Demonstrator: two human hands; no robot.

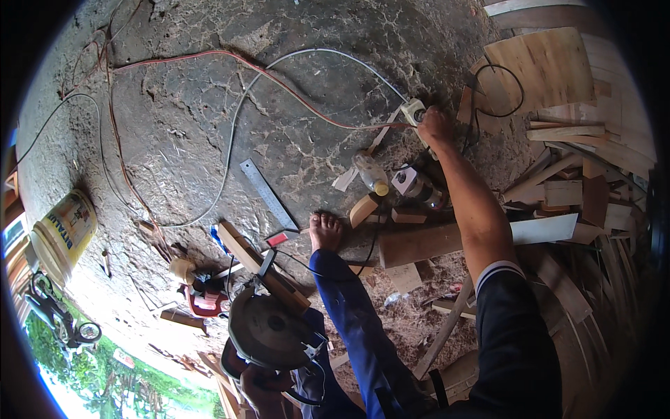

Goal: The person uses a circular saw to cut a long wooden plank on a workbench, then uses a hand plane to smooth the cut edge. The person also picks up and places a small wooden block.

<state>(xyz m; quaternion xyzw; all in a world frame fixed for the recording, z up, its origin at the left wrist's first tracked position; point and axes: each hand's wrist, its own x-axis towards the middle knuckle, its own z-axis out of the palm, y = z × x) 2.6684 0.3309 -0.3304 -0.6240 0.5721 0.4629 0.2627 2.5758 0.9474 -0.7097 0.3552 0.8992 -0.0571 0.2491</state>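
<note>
My right hand (436,128) reaches far forward and is closed at a pale power strip (412,112) on the ground. A dark round shape, perhaps a plug or socket, shows by its fingertips; what the fingers pinch is hidden. A white cable (307,50) and a red cable (307,106) run to the strip. Low in the picture, my left hand (259,388), in shadow, is wrapped round the handle of a circular saw (269,328). The saw's round guard covers part of a wooden block (251,255) beside my left leg.
A steel ruler (269,195) and a plastic bottle (371,174) lie ahead of my bare foot (325,230). Beside the bottle is a white-and-dark power tool (415,185). Wood offcuts (562,192) pile up at right. A yellowish bucket (64,234) and a red-handled tool (206,303) are at left.
</note>
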